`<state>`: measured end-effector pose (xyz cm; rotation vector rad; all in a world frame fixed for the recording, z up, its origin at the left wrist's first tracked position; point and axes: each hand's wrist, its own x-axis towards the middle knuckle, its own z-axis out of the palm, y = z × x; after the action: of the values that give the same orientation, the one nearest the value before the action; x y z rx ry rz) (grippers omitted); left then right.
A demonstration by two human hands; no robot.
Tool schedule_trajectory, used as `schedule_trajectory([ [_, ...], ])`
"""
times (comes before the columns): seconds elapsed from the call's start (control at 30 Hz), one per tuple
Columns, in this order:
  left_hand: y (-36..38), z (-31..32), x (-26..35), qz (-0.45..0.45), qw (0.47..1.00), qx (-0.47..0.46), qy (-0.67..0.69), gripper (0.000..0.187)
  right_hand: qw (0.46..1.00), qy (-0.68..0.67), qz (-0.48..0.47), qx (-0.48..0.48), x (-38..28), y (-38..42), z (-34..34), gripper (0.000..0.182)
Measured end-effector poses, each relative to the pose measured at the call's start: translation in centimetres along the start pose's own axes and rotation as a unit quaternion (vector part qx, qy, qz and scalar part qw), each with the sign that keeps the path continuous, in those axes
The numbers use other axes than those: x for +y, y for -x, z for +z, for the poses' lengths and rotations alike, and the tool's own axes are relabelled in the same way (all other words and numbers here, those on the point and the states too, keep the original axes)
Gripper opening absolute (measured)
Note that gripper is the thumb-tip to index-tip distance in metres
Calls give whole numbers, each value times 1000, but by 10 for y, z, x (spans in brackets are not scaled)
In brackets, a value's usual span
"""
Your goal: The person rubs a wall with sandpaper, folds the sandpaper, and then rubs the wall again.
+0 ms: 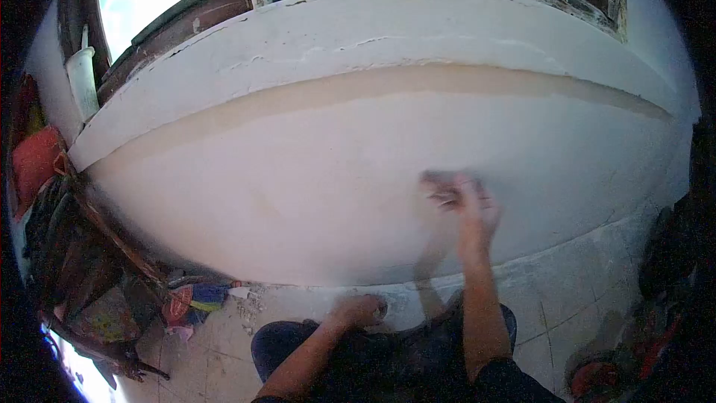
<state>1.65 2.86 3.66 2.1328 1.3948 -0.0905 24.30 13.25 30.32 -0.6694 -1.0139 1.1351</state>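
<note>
- in the head view, the right hand (477,207) was closed on a small, dark brown, flattish piece (437,180) of unclear material, blurred.
- that piece lay up and to the left of the palm, jutting leftward from the fingertips, its long axis seemingly near level, against or just in front of the smooth, off-white painted wall (298,172); contact could not be told.
- the right hand was clearly the nearer to it; the left hand (358,312) sat low, by the knees near the wall's foot, its grip impossible to tell.
</note>
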Motion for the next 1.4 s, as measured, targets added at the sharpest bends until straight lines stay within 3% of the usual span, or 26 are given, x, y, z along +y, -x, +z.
schedule_trajectory([
  [0.1,5,-21,15,-4,999,-17,34,37,992,-83,-58,79,-17,-16,-27,33],
  [0.23,15,-22,24,7,999,26,27,39,995,-57,-15,80,-9,-2,-7,29],
  [0.3,17,-33,35,-26,999,-31,8,42,996,73,11,-39,14,9,8,26],
  [0.43,20,-37,32,30,999,-16,39,43,994,0,11,-110,25,18,24,23],
  [0.5,22,-42,38,3,1000,-28,10,40,998,66,-4,-23,18,6,7,25],
  [0.53,17,-33,32,2,1000,-29,11,40,997,67,-2,-23,7,1,-1,25],
  [0.6,2,-13,16,4,1000,-2,1,35,996,-7,-50,68,-18,-9,-14,27],
  [0.73,19,-42,42,-62,998,-22,-5,32,989,-71,-71,108,-15,-11,-19,28],
  [0.8,16,-25,29,-56,998,-8,31,32,999,-7,10,44,-3,2,-3,27],
  [0.97,6,-8,14,-53,997,-17,54,35,987,76,17,-144,36,27,30,28],
  [1.03,10,-13,13,-46,998,2,31,36,987,94,28,-125,26,22,24,27],
  [1.1,11,-17,20,-35,999,-1,-9,37,1000,13,0,13,17,9,9,25],
  [1.17,13,-20,23,-52,999,-1,2,37,995,-73,-20,58,-12,0,0,23],
  [1.4,2,-3,11,-76,997,-9,33,40,989,-77,-26,123,11,-9,-14,22],
])
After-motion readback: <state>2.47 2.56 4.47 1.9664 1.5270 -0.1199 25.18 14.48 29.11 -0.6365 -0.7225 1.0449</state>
